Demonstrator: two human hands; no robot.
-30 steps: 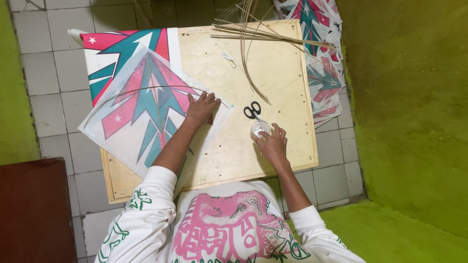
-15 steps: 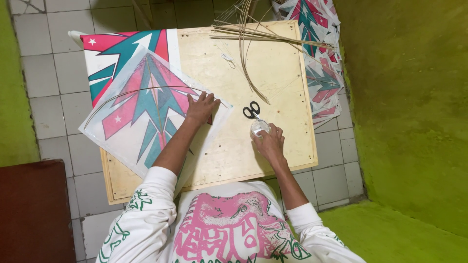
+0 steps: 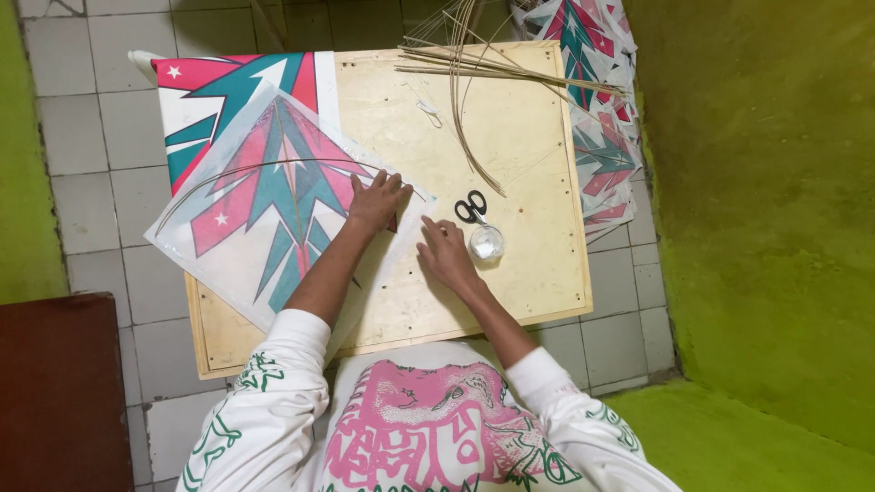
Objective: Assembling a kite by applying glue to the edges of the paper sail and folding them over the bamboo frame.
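A diamond-shaped paper kite (image 3: 264, 205) with a red and teal pattern lies on a low wooden board (image 3: 510, 128), with a thin bowed stick across it. My left hand (image 3: 376, 200) presses flat on the kite's right corner. My right hand (image 3: 444, 251) rests on the board just beside that corner, fingers spread, holding nothing. A small round clear container (image 3: 486, 242) stands right of my right hand, and black-handled scissors (image 3: 471, 208) lie just above it.
A bundle of thin bamboo sticks (image 3: 483, 68) lies across the board's far edge. More patterned kite sheets are stacked under the kite (image 3: 228, 82) and off the board's right side (image 3: 597, 137). A dark brown surface (image 3: 55, 392) sits at lower left; green walls flank the tiled floor.
My right hand has left the small round container and moved left to the board beside the kite's corner. My left hand has stayed on the kite.
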